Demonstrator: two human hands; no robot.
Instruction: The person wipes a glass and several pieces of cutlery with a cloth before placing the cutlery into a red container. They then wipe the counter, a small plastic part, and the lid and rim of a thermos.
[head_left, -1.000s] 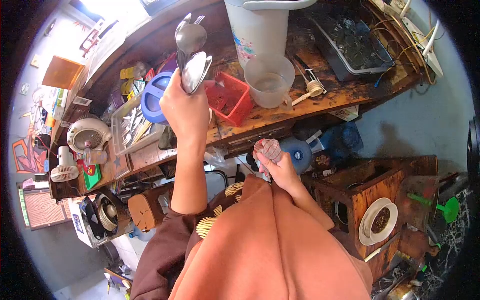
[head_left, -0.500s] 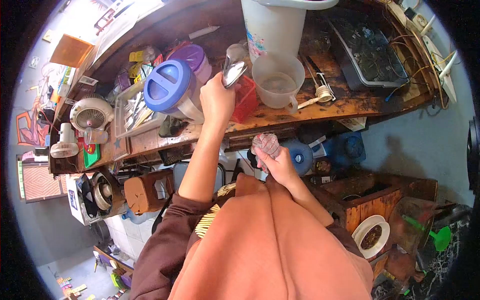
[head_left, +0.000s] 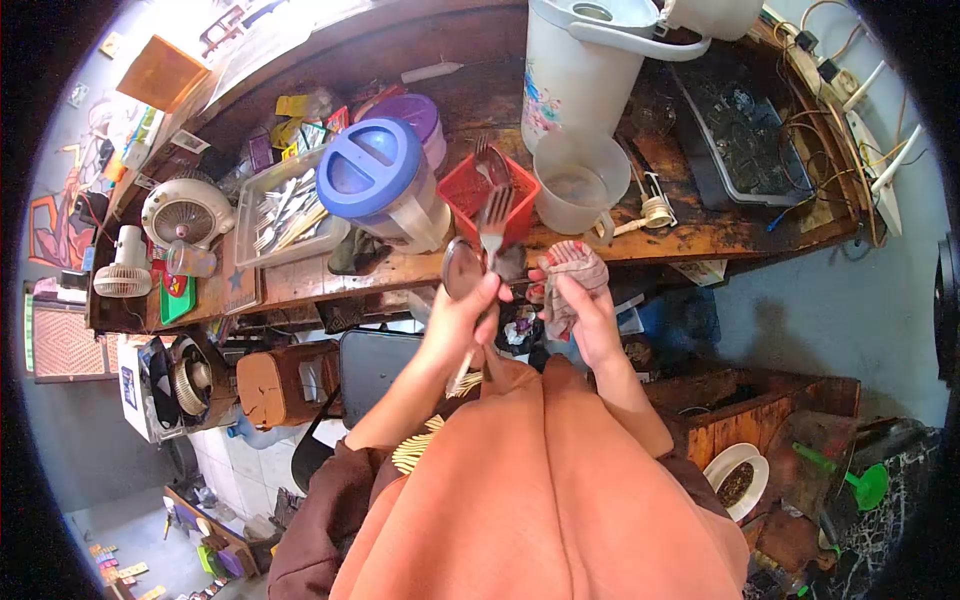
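On the far left of the wooden table (head_left: 300, 285) sits a small white fan (head_left: 183, 212), round with a grille. Next to it is a clear plastic tray (head_left: 285, 215) full of long metal cutlery. Then comes a jug (head_left: 385, 190) with a round blue lid. Nearer, in the middle, the left hand (head_left: 462, 318) is closed tight around a spoon (head_left: 462, 270) and a fork (head_left: 494, 218). Both are shiny grey metal; the spoon is round and smooth, the fork has thin prongs pointing away. Just behind them is a red plastic basket (head_left: 490, 195) with holes. The right hand (head_left: 590, 315) is shut around a soft, crumpled checked cloth (head_left: 572, 270), touching the spoon. Farther right stands a clear plastic cup (head_left: 578, 185) and a tall white pitcher (head_left: 575, 70).
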